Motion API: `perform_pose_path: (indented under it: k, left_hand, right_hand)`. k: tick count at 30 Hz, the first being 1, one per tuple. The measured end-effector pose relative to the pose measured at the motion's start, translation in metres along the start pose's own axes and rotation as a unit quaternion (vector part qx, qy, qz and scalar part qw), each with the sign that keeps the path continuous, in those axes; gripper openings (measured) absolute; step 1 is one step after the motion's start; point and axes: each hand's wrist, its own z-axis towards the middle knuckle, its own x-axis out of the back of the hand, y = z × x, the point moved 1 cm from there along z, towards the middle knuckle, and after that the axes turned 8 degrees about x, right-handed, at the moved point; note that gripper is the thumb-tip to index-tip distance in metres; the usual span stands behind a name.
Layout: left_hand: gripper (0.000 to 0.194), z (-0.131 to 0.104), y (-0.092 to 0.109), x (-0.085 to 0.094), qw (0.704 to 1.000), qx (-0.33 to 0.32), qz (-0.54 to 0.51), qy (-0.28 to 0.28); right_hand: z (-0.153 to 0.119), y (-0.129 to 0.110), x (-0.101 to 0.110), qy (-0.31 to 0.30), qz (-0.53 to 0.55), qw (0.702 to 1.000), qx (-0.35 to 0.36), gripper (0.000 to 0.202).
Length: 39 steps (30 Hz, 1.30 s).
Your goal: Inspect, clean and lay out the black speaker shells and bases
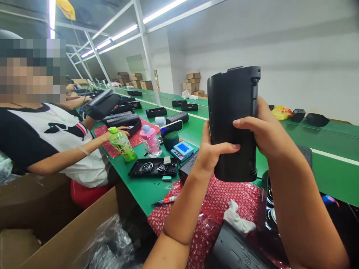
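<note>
Both my hands hold up a black plastic speaker housing (232,97), upright above the bench. My left hand (211,151) grips its lower left side, thumb across the face. On the right edge my right hand (260,129) is closed, its thumb also pressed on the face. The fingers behind the housing are hidden. Below lies red bubble wrap (193,224) with a crumpled white cloth (238,218) on it. Another black housing with raised buttons (238,248) rests at the bottom edge, and a glossy black panel (269,205) lies partly behind my right forearm.
At left a co-worker (56,145) handles black parts. A green drink bottle (122,145), a pink-lidded bottle (151,142), a blue device (183,148) and a black panel with two round grilles (154,168) stand on the green bench (137,194). A cardboard box (81,228) holds clear plastic.
</note>
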Motion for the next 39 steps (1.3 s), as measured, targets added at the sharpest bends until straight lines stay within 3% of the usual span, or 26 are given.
perform_pose_path:
  k: [5, 16, 31, 39]
  left_hand:
    - [0.075, -0.007, 0.003, -0.005, 1.0, -0.011, 0.003, -0.021]
    - [0.081, -0.006, 0.011, 0.0, 0.998, -0.034, 0.022, -0.043]
    - [0.075, -0.016, 0.016, -0.006, 0.999, -0.04, 0.032, 0.013]
    - [0.086, -0.019, 0.019, -0.009, 1.0, -0.017, -0.002, 0.013]
  right_hand:
    - [-0.007, -0.017, -0.002, -0.013, 0.0, 1.0, 0.021, 0.06]
    - [-0.009, -0.018, -0.01, 0.003, 0.038, 0.999, 0.033, 0.061]
    - [-0.009, -0.013, -0.012, 0.006, 0.085, 0.996, 0.027, 0.061]
    - [-0.011, -0.014, -0.01, 0.011, 0.078, 0.996, 0.041, 0.058]
